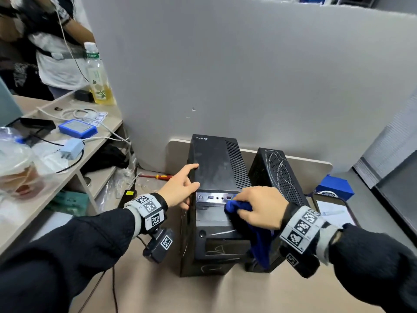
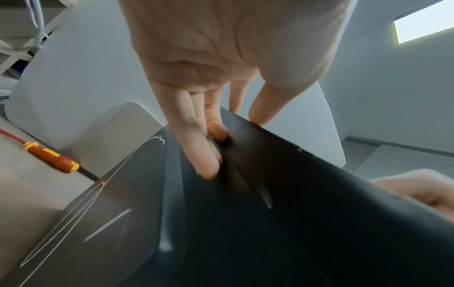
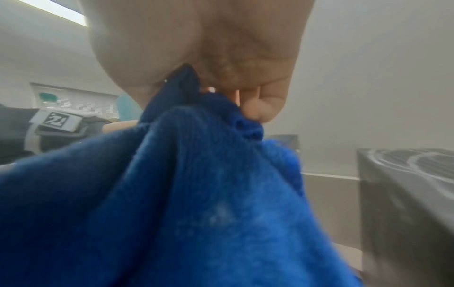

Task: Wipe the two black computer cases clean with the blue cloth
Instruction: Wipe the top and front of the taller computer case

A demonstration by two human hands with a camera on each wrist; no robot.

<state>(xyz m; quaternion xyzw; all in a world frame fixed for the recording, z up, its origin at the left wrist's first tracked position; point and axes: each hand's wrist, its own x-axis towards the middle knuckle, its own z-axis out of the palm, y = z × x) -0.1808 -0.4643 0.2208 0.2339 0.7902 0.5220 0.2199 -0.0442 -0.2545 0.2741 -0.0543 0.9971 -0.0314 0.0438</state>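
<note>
Two black computer cases stand upright on the beige desk. The larger case [image 1: 214, 168] is in the middle, the smaller case [image 1: 277, 175] with a vented side just right of it. My left hand [image 1: 180, 186] holds the larger case's top left front corner, thumb on top and fingers [image 2: 206, 155] curled against its left side [image 2: 123, 223]. My right hand [image 1: 259, 206] grips the bunched blue cloth [image 1: 241, 207] against the upper front panel by the USB ports; a tail of the blue cloth [image 3: 196, 194] hangs down the front. White scribble marks show on both cases.
A red and yellow screwdriver [image 1: 158, 176] lies on the desk left of the larger case. A blue box [image 1: 336, 186] and a phone [image 1: 334, 213] sit at the right. A grey partition [image 1: 248, 75] stands behind. A cluttered shelf [image 1: 67, 136] with a bottle [image 1: 97, 75] and another person are at left.
</note>
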